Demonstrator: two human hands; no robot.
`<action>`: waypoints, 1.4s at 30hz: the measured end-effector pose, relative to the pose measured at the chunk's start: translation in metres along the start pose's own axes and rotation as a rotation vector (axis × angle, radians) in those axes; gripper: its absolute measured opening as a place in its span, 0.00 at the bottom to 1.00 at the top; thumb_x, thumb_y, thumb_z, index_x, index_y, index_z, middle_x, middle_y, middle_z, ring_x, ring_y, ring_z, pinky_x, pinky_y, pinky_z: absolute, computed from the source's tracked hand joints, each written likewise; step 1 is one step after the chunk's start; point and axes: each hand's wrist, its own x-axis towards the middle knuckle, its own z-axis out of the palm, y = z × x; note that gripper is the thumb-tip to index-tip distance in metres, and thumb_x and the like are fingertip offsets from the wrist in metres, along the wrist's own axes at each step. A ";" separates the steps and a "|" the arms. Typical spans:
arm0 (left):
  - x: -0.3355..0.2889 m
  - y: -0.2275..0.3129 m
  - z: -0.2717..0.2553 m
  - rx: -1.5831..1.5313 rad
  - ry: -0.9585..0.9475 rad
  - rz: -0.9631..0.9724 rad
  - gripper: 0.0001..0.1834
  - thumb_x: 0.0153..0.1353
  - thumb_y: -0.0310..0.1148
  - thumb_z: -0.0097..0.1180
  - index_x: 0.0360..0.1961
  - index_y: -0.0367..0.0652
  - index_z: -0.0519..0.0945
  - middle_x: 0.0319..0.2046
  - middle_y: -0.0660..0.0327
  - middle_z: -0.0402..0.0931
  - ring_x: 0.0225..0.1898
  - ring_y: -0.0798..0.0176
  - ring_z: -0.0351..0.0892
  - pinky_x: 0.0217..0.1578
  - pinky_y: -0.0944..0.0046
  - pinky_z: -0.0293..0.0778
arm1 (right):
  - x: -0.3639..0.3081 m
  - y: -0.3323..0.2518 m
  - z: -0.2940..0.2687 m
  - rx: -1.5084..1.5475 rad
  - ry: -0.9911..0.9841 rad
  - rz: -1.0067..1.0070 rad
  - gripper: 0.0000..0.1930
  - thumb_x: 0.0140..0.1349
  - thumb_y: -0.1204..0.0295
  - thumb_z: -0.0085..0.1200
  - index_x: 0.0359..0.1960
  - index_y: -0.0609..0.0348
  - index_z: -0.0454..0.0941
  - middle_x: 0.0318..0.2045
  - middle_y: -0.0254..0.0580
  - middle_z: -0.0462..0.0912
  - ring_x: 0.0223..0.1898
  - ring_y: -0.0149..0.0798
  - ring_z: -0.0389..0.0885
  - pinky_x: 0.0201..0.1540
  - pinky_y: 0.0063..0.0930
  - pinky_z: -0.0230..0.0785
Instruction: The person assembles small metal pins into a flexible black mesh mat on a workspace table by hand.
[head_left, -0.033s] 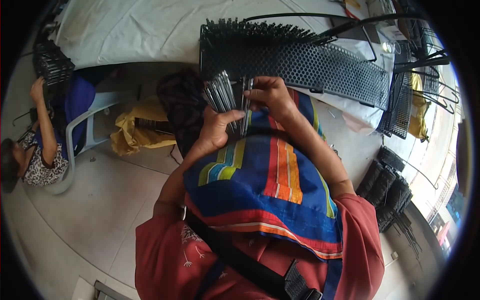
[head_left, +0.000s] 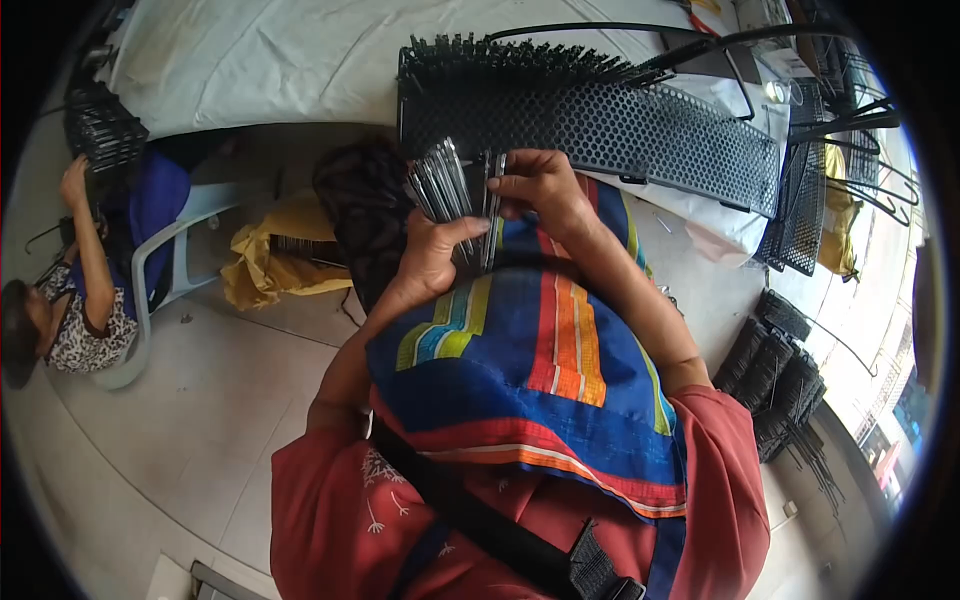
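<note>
- Nearest, a striped cloth covers the lap below both hands; a piece slipping from the fingers could drop into its folds, most likely if the grip loosens.
- On the left, the left hand is partly closed around a fanned bundle of thin metal pieces, its thumb stretched right toward the other hand. The bundle spreads at its far end, so a slack palm could let the outer pieces slide out.
- On the right, the right hand is closed in a pinch, thumb against fingers, on narrow upright metal strips; whether one or two, I cannot tell. The left thumb lies at or near their lower part; contact is unclear. Should the thumb and pinch push unevenly, the strips could twist or bend.
- Just beyond, a black perforated tray stands at the near edge of the table's white cover, with dark rods packed along its far left part. Knuckles raised carelessly could knock its near wall.
- Left of the hands and lower, a yellow sack lies open on the floor; pieces dropped that way could be lost among its creases.
</note>
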 end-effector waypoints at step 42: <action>0.005 0.027 -0.021 -0.159 -0.202 -0.173 0.14 0.53 0.24 0.56 0.43 0.37 0.77 0.36 0.60 0.79 0.38 0.67 0.80 0.40 0.68 0.77 | -0.036 -0.048 0.044 -1.370 -0.456 -0.997 0.12 0.45 0.70 0.55 0.33 0.59 0.77 0.32 0.42 0.74 0.30 0.42 0.79 0.31 0.36 0.73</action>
